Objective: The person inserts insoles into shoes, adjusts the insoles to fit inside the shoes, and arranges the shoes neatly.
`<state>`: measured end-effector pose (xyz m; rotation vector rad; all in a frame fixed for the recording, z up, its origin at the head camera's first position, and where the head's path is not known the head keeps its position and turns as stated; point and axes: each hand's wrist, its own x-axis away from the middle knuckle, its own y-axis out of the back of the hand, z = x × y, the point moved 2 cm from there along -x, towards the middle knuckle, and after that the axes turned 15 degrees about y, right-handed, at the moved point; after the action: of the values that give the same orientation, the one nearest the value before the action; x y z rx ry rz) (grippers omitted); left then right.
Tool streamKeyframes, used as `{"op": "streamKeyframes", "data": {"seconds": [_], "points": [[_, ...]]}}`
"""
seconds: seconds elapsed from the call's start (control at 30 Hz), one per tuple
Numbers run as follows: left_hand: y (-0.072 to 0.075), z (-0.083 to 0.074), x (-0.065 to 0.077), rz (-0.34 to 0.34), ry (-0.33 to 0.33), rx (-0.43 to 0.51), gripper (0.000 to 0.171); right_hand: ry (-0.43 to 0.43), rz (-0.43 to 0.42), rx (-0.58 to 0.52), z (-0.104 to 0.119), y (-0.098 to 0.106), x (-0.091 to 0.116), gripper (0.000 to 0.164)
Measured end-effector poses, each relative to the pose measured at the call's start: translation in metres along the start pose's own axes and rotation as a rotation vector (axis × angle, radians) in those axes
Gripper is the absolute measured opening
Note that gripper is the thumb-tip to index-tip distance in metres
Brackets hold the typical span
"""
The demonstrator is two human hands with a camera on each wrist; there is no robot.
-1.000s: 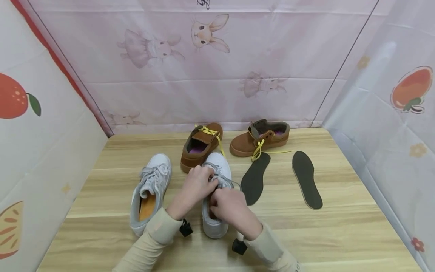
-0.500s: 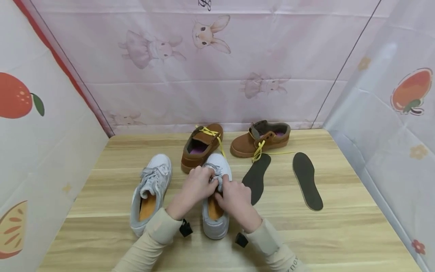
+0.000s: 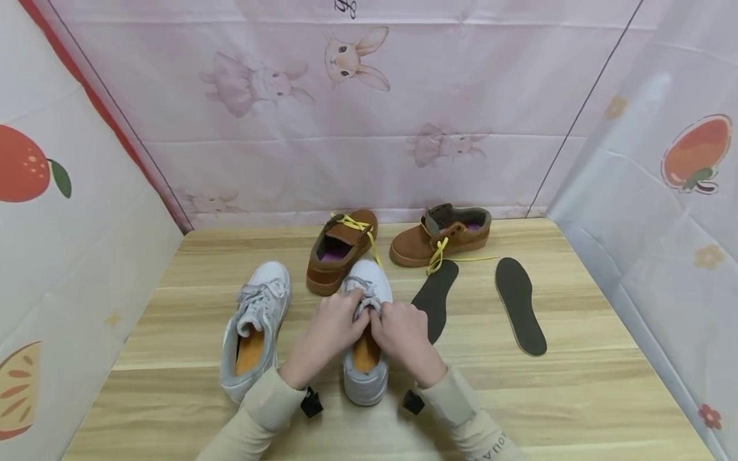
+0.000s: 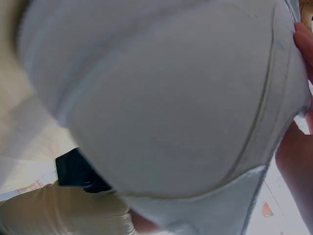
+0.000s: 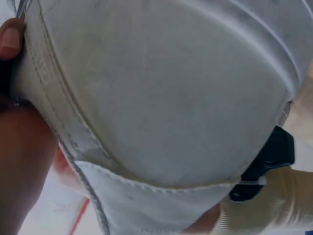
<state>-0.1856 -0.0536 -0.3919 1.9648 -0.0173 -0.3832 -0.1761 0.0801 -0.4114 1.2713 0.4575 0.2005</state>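
In the head view, a white sneaker (image 3: 367, 387) with grey laces stands at mid-table, toe pointing away. An orange insole (image 3: 365, 354) shows inside its opening. My left hand (image 3: 331, 322) and right hand (image 3: 405, 331) grip the two upper edges of the opening beside the tongue and laces, fingers curled and thumbs inward. In both wrist views the sneaker's side panel (image 4: 171, 107) fills most of the picture. Fingers (image 4: 304, 46) press at the lace edge in the left wrist view, and a fingertip (image 5: 11, 39) shows there in the right one.
A second white sneaker (image 3: 275, 275) stands to the left. Behind are two brown shoes with yellow laces, one (image 3: 323, 272) close to the gripped sneaker's toe, the other (image 3: 412, 246) farther right. Two dark insoles lie right: a near one (image 3: 436, 298) beside my right hand, another (image 3: 521, 307) beyond.
My right hand has moved forward from over the shoe's opening to its lace edge, opposite the left hand. More of the orange insole shows, and the lace loop at the right is out of sight.
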Motion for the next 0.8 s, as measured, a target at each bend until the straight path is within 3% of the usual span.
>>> {"op": "streamKeyframes", "data": {"seconds": [0.17, 0.37, 0.67, 0.8], "points": [[-0.004, 0.001, 0.009, -0.054, -0.01, 0.03, 0.023, -0.034, -0.013, -0.03, -0.004, -0.003, -0.004, 0.051], [-0.007, 0.005, 0.012, -0.15, 0.024, 0.128, 0.01, -0.047, -0.019, -0.054, -0.008, -0.005, -0.005, 0.053], [-0.008, 0.006, 0.011, -0.187, 0.033, 0.102, 0.008, -0.054, 0.076, -0.074, -0.005, -0.004, 0.001, 0.053], [-0.008, 0.006, 0.013, -0.195, 0.015, 0.095, 0.008, -0.038, 0.07, -0.075, -0.003, -0.005, 0.002, 0.049]]}}
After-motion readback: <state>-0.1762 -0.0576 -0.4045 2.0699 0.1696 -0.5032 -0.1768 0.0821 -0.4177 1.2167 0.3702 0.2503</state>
